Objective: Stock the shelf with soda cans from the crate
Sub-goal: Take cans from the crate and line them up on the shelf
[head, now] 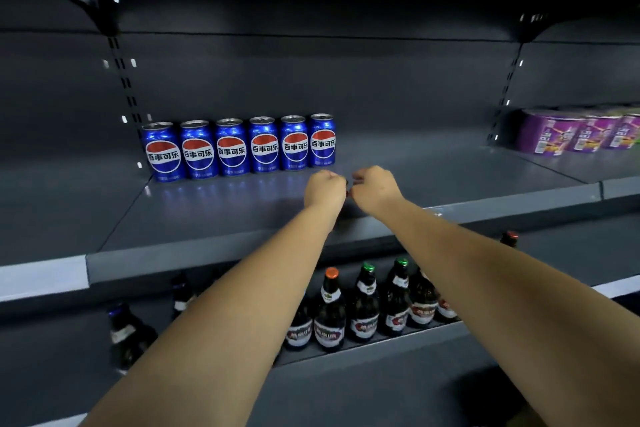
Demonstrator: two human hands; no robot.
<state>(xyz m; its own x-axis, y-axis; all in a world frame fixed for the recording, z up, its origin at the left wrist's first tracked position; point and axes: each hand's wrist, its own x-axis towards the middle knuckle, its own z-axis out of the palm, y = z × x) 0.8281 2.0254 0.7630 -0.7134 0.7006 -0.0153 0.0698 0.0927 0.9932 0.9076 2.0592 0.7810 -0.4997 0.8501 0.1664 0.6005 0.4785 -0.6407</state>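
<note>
A: Where are the soda cans?
B: Six stand upright in a row at the back of the shelf, labels forward. The crate is out of view.
A: And the grip?
B: Left hand and right hand are both curled, knuckles nearly touching, just in front of the last can. Whether they pinch anything, I cannot tell.
A: Handling?
B: Probably stiff, smooth, weighty if full — wrap the side wall at mid-height, not the rim
</note>
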